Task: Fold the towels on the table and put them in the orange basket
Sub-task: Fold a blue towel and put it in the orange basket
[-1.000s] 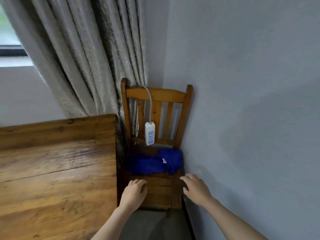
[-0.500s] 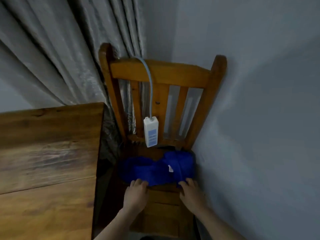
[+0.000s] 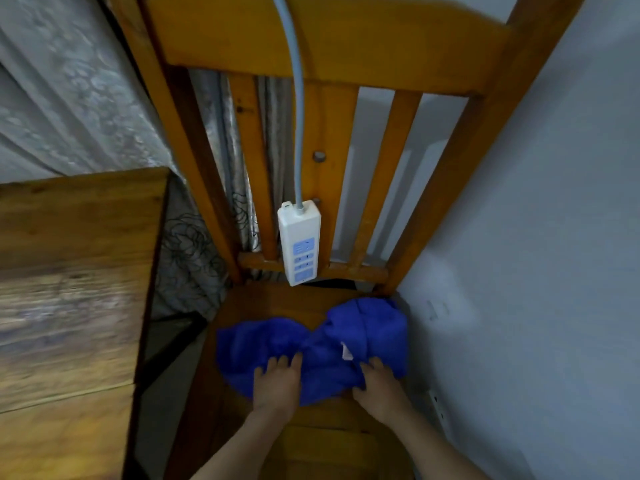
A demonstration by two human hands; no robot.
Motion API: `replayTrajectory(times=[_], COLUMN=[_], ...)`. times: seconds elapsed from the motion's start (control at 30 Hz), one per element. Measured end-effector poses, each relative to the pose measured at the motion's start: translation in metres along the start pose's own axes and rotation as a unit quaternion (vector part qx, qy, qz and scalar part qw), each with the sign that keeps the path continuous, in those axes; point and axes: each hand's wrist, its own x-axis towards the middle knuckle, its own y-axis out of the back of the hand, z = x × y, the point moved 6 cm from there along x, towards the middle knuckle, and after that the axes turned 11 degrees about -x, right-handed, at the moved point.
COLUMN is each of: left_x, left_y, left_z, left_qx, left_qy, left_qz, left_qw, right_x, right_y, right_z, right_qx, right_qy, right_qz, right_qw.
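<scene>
Obs., standing by the wooden chair (image 3: 381, 39): the only thing bearing a load was its seat, which carried one blue towel (image 3: 311, 344), crumpled and unfolded, bunched higher toward the seat's right rear corner, with a small white label (image 3: 346, 351) showing on top. The towel lay wholly on the seat, its near edge short of the seat's front. Left hand (image 3: 275, 386) rested palm down on the towel's near edge, left of the seat's centre, fingers close together and roughly straight, pressing the cloth and gripping nothing that I could see. Right hand (image 3: 379, 389) was on the towel's near right part, fingers slightly bent over the cloth and the thumb against a fold; whether it pinched the fabric or only touched it could not be told. The two hands were apart, with a stretch of towel between them. A white power strip (image 3: 299, 242) hung against the chair's back slats on a grey cable (image 3: 294, 81) draped over the top rail, its lower end just above the seat. A wooden table (image 3: 69, 306) stood left of the chair, a patterned curtain (image 3: 69, 98) behind and left of it, and a pale wall (image 3: 554, 237) close on its right.
</scene>
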Motion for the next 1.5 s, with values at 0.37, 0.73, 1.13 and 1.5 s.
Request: replayTrajectory(times=[0.37, 0.73, 1.13, 1.5], left_x=[-0.14, -0.357, -0.436, -0.401], left_y=[0.113, 0.344, 0.38, 0.287], left_z=[0.006, -0.075, -0.329, -0.363], left_qx=[-0.195, -0.388, -0.327, -0.268], left_qy=[-0.038, -0.099, -0.012, 0.027], left_qz=[0.152, 0.437, 0.518, 0.277], left_qw=[0.968, 0.806, 0.79, 0.922], right_x=[-0.135, -0.306, -0.314, -0.341], right_y=[0.151, 0.36, 0.33, 0.281], right_z=[-0.056, -0.227, -0.39, -0.511], right_qx=[0.085, 0.206, 0.317, 0.345], right_qy=[-0.049, 0.146, 0.138, 0.158], right_qz=[0.338, 0.509, 0.403, 0.232], right_qw=[0.936, 0.823, 0.848, 0.896])
